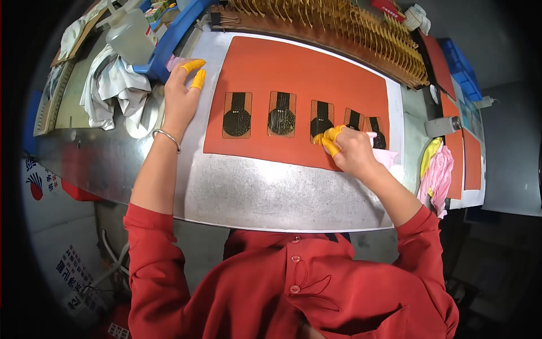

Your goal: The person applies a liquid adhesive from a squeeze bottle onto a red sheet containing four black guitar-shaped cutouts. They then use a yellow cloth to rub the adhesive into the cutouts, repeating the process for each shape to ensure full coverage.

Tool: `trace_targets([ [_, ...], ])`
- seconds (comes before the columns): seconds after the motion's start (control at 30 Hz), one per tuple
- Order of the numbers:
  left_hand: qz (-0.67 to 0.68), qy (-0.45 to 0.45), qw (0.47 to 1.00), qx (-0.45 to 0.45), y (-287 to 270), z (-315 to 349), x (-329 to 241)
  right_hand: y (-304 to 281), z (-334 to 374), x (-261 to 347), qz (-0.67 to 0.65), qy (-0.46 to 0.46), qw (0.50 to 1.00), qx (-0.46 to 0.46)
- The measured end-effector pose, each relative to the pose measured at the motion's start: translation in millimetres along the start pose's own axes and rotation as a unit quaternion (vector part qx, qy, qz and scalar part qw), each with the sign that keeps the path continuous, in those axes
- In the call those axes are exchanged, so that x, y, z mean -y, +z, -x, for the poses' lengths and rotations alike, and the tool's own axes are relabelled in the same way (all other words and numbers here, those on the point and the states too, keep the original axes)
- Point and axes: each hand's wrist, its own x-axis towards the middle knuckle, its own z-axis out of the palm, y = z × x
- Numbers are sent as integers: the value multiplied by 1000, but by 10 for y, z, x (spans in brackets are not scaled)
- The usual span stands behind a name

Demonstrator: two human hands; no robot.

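Several small rectangular plates, black with copper-coloured dotted edges, lie in a row on an orange-red mat. A plate at the left point(236, 116) and one beside it point(282, 114) are uncovered. My right hand point(357, 151), with yellow finger cots, pinches the lower edge of the third plate point(322, 116). Behind that hand, two more plates are partly hidden, the rightmost plate point(375, 127) among them. Pink cloth point(386, 157) shows beside my right palm; whether the hand holds it is unclear. My left hand point(182, 97), also in yellow finger cots, rests open at the mat's left edge, fingers apart.
The orange-red mat point(305, 62) lies on a metal worktop point(271, 192). Behind it stands a rack of gold-coloured curved strips point(339, 31). At left are a white rag point(116, 85), a clear plastic jug point(130, 34) and a blue bin point(175, 34). At right lie a bottle point(442, 126) and pink cloth point(437, 175).
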Motion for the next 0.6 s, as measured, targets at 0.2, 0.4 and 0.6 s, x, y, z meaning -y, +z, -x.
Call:
trace_targets([
  [0.2,-1,-3,1000,14,20,-25,-29,-21,-213,-139,7,32,999,-25],
  [0.4,-7,-2,1000,11,24,-25,-29,4,-190,-203,29,44,999,2],
  [0.6,11,-23,1000,15,-6,-15,-37,-20,-232,-168,27,34,999,26],
])
